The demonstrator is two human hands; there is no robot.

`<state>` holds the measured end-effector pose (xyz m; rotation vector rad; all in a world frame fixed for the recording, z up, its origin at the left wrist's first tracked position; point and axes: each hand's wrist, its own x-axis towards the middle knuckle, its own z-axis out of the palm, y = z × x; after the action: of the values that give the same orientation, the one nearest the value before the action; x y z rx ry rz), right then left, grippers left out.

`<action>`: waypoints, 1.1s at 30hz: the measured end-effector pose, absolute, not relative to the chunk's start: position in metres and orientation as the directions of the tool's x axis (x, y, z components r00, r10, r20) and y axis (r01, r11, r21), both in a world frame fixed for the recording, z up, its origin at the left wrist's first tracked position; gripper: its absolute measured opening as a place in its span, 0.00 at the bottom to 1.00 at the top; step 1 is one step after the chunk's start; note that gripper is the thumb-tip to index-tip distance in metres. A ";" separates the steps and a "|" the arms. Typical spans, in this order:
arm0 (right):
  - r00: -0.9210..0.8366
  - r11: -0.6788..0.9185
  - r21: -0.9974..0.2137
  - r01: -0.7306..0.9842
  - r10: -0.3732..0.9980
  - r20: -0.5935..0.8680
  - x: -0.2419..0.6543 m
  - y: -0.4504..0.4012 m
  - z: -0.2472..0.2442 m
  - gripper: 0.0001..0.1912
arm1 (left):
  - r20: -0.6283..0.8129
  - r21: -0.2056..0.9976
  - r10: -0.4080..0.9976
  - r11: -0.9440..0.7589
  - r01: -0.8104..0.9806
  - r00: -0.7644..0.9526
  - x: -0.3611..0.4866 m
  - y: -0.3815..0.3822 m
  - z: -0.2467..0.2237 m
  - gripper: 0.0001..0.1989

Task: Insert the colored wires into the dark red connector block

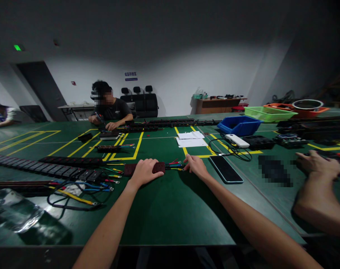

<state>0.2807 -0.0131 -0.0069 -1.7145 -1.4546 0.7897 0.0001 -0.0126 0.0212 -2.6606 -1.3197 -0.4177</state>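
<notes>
A dark red-brown block [159, 168] lies on the green table [158, 209] in front of me. My left hand [145, 172] is wrapped over its middle, thumb on the near right part. Coloured wires [174, 165] with metal ring ends come out of the block's right end. At those ends is my right hand [195, 165], its fingers bent and close together; what they pinch, if anything, is too small to make out. More wires with ring lugs [115, 170] lie just left of the block.
Long dark strips of modules [46, 166] and a clear bottle [18, 213] lie at left. A phone [226, 169], white power bank [237, 141], papers [190, 139] and blue bin [239, 125] stand at right. Another person's hand [318, 164] is far right; a person [113, 108] sits opposite.
</notes>
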 end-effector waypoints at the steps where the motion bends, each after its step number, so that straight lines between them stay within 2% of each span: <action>1: 0.192 -0.076 -0.846 0.528 0.981 0.031 0.281 -0.013 -0.008 0.26 | 0.308 -0.004 0.757 -0.605 0.796 0.577 0.000 -0.013 0.021 0.30; 5: 0.270 -0.035 -0.899 0.437 0.958 0.094 0.279 -0.012 -0.012 0.22 | 0.308 -0.004 0.755 -0.608 0.794 0.579 0.000 -0.012 0.021 0.30; 11: 0.177 0.035 -0.996 0.084 0.983 0.050 0.276 -0.011 -0.013 0.22 | 0.305 -0.004 0.754 -0.610 0.793 0.582 -0.001 -0.011 0.020 0.31; 18: 0.270 0.050 -0.993 0.111 0.960 0.079 0.276 -0.008 -0.018 0.17 | 0.307 -0.003 0.752 -0.612 0.791 0.583 -0.001 -0.013 0.022 0.30; 21: 0.227 0.026 -1.000 -0.016 0.974 0.022 0.274 -0.010 -0.012 0.15 | 0.311 -0.010 0.751 -0.611 0.792 0.583 -0.001 -0.012 0.021 0.30; 25: 0.191 0.075 -0.987 -0.140 0.981 0.048 0.271 -0.014 -0.004 0.18 | 0.319 -0.024 0.745 -0.612 0.790 0.586 -0.001 -0.011 0.019 0.30; 29: 0.263 0.138 -0.990 0.001 0.956 0.133 0.269 -0.014 -0.007 0.18 | 0.318 -0.023 0.744 -0.613 0.790 0.587 -0.001 -0.011 0.019 0.30; 33: 0.285 0.110 -0.983 0.148 0.947 0.149 0.271 -0.012 -0.016 0.18 | 0.311 -0.023 0.748 -0.610 0.792 0.586 -0.001 -0.011 0.020 0.30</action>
<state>0.2707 -0.0123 -0.0157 -1.3313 -1.1350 0.8274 -0.0008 -0.0115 0.0198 -2.6531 -1.2983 -0.4075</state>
